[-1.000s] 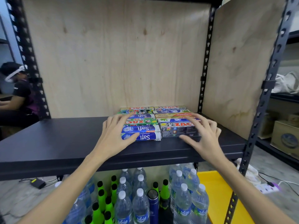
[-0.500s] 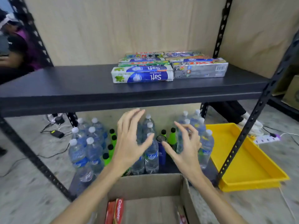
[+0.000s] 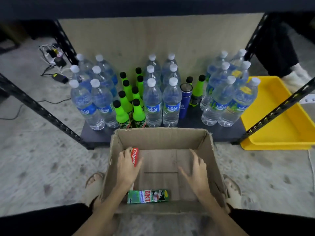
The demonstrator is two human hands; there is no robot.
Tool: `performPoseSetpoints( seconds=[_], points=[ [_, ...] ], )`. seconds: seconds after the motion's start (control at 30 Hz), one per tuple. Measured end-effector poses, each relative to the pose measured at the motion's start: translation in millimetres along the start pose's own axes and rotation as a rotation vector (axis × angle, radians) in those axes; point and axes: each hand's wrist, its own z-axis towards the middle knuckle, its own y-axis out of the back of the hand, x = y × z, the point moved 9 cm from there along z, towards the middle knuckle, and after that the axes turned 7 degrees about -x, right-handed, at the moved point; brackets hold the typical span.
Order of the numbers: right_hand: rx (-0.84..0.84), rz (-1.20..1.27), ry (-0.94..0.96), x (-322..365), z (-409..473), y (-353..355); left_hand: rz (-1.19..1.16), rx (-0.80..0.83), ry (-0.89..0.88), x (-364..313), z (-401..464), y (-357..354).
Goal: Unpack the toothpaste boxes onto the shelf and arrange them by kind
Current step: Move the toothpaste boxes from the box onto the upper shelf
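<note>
View has dropped from the shelf top to the floor: a second ago both hands were squaring up the toothpaste stacks on the shelf, half a second ago they hung open above the box, and now both are down inside the cardboard box (image 3: pixel 202 138) between the person's feet. Means the last batch is placed and a new pick is underway. Left hand (image 3: pixel 127 165) is curled round the red toothpaste box (image 3: pixel 134 156), fingers on its far side and thumb on the near side, at the left wall of the carton; looks gripped but not lifted yet, judging by how low it sits. Right hand (image 3: pixel 196 169) holds nothing, fingers spread and relaxed, hovering over the bare carton floor toward the right wall. Green toothpaste box (image 3: pixel 148 196) lies flat on its side along the near wall, untouched, well apart from the right hand. Red box is a slim carton with white lettering, standing on a long edge; a pale strip below the left wrist may be another box, can't tell. Green one is a long flat carton, white and red label, ends intact. Carton is nearly empty, so unpacking looks close to done; the shelf top and its stacks are out of view here. Lower shelf behind the carton holds water bottles (image 3: pixel 153 103) and green bottles (image 3: pixel 121 113); yellow tray (image 3: pixel 279 133) on the floor at right.
</note>
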Motion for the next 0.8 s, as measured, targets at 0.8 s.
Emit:
performPoseSetpoints(
  seconds=[0.8],
  points=[
    [0.02, 0.158, -0.284, -107.5, 14.5, -60.0, 0.055, 0.123, 0.095, 87.9, 23.0, -92.7]
  ],
)
